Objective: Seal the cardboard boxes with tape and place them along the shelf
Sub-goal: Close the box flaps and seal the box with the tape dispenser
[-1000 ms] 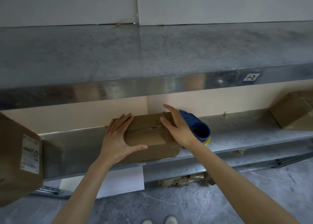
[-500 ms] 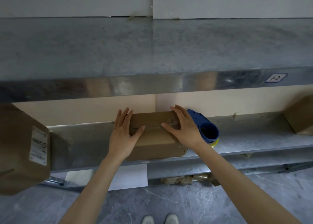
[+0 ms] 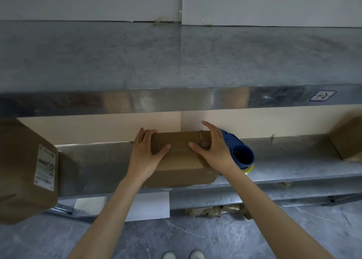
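**Both hands on the box, seam under the palms**

The left hand (image 3: 145, 152) grips the left end of the cardboard box (image 3: 180, 162), fingers bent over its far top edge and thumb laid across the lid. The right hand (image 3: 213, 150) lies flat and released on the right end, fingers nearly straight and thumb pointing inward. It seems to be pressing the flaps down by a wrinkled strip of brown tape (image 3: 204, 141) that crosses the top there. One hand likely steadies the box while the other smooths the seal, with the thumbs meeting near the centre seam.

The box sits on the lower metal shelf (image 3: 293, 160), near its front lip. The blue tape dispenser (image 3: 242, 154) rests just beside it on the right, partly hidden by the right hand and close enough to pick up again.

Further out, a labelled box (image 3: 25, 170) stands at the left and another box (image 3: 348, 141) at the far right, both well apart from this one. That leaves room to slide it along the shelf.
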`<state>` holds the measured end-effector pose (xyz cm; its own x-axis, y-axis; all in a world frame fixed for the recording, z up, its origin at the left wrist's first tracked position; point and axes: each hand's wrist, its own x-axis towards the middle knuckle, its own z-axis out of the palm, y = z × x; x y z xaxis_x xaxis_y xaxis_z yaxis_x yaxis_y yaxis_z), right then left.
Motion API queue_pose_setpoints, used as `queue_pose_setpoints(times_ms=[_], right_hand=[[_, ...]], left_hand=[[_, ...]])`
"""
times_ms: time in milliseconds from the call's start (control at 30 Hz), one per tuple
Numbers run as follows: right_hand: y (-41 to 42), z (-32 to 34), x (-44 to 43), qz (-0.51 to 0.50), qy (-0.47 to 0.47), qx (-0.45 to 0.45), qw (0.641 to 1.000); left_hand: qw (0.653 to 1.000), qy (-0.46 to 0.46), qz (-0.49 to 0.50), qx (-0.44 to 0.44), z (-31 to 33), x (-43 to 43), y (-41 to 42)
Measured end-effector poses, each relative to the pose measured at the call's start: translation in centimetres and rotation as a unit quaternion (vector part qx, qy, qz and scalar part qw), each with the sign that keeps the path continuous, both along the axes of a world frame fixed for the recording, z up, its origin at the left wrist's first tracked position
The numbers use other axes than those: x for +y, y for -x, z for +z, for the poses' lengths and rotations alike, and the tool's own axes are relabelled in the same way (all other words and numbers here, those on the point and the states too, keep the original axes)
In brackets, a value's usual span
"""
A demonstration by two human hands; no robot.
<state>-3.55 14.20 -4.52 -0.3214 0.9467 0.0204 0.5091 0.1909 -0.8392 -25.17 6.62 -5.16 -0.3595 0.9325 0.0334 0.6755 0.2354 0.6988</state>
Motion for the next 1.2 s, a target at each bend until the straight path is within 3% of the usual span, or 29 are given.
queue_pose_setpoints(times_ms=[67, 233, 433, 633, 1200], right_hand=[[-0.3, 0.0, 0.0, 0.003, 0.025, 0.040, 0.999], [0.0, 0.1, 0.3, 0.000, 0.018, 0.029, 0.999], [-0.7, 0.2, -0.2, -0.019, 0.095, 0.111, 0.989], [-0.9, 0.4, -0.1, -0.006, 0.098, 0.108, 0.989], [-1.4, 0.1, -0.8, -0.012, 0.082, 0.142, 0.986]], left_hand=[[1.000, -0.005, -0.008, -0.022, 0.1, -0.1, 0.1], [0.997, -0.021, -0.024, -0.076, 0.3, -0.2, 0.8], [0.992, -0.046, 0.042, -0.107, -0.1, -0.5, 0.6], [0.984, -0.033, 0.063, -0.164, -0.5, -0.4, 0.8], [0.977, -0.088, 0.067, -0.184, -0.7, -1.2, 0.3]])
